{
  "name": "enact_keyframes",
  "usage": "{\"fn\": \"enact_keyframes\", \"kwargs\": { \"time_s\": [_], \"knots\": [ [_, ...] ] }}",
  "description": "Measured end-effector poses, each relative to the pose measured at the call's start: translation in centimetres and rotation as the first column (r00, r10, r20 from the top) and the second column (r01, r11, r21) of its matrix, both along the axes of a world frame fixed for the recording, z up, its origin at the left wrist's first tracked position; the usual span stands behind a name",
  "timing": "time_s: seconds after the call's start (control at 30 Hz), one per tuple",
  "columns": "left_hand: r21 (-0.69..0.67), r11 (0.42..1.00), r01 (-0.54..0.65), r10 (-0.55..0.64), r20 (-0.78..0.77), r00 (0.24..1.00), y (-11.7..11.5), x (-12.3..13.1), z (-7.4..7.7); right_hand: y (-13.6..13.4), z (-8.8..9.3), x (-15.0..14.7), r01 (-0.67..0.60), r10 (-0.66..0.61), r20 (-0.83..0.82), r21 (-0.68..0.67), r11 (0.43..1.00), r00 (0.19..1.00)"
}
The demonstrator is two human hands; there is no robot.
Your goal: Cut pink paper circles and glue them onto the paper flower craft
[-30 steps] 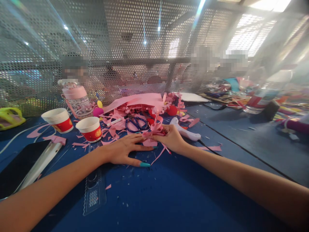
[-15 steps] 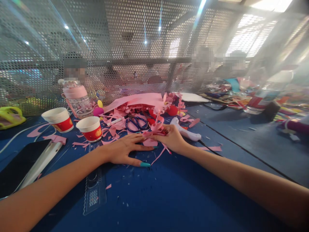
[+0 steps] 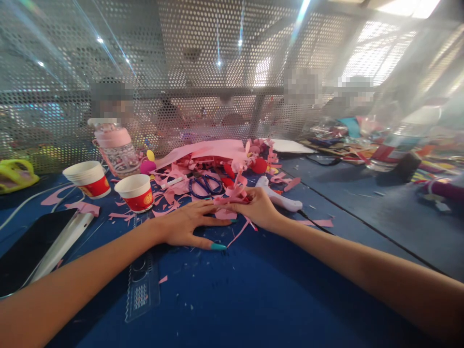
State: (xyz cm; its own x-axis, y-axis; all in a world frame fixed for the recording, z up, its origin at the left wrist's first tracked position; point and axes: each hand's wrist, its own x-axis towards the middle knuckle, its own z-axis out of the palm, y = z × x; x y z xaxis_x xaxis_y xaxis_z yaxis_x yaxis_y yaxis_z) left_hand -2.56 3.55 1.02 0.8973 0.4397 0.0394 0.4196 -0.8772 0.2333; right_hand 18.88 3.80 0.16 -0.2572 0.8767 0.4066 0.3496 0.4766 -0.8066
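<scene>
Pink paper curl (image 3: pixel 237 182) sits just beyond the middle of the blue worktop (image 3: pixel 261 290), between the two hands, its looped end standing up. The right hand (image 3: pixel 263 208) has its thumb and fingers closed in a pinch on the lower part of the curl. The left hand (image 3: pixel 184 222) lies palm down, fingers spread and straight, with nothing gripped; its fingertips reach the paper's edge, but I cannot tell whether they press on it. A thin pink strip (image 3: pixel 238 234) slants down from the pinch to near the left thumb's long teal nail.

Just behind the hands, blue scissors (image 3: pixel 205 181) lie among pink scraps (image 3: pixel 173 193), and a larger pink sheet (image 3: pixel 217 149) rests on the heap. A pale glue gun (image 3: pixel 281 198) with a black cord lies just beside the right hand. Left of the scraps stand a red-and-white paper cup (image 3: pixel 136 194) and a stack of cups (image 3: pixel 89 180). Under the left forearm runs a clear ruler (image 3: pixel 143 285).
</scene>
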Motion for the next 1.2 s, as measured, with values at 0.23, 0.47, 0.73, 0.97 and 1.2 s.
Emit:
{"fn": "enact_keyframes", "kwargs": {
  "time_s": [0.23,0.47,0.73,0.97,1.2],
  "knots": [
    [0.013,1.000,-0.008,0.008,-0.016,1.000,-0.02,0.05,0.02,-0.01,0.15,-0.04,0.019,-0.019,0.007,0.008,1.000,1.000],
    [0.016,1.000,0.014,-0.014,0.001,1.000,0.04,0.02,-0.06,-0.26,0.25,-0.12,0.006,-0.006,-0.012,-0.036,0.999,1.000],
    [0.017,1.000,0.010,-0.010,-0.003,1.000,-0.01,0.02,0.01,-0.18,0.18,-0.13,0.015,-0.015,-0.013,-0.037,0.999,1.000],
    [0.003,1.000,0.005,-0.004,-0.018,1.000,-0.06,0.07,0.22,-0.02,0.04,-0.10,0.000,-0.003,-0.061,-0.050,0.999,0.998],
    [-0.003,1.000,0.009,-0.009,-0.005,1.000,-0.08,0.06,0.19,-0.03,0.01,-0.05,0.016,-0.017,-0.053,-0.027,1.000,0.998]
  ]
}}
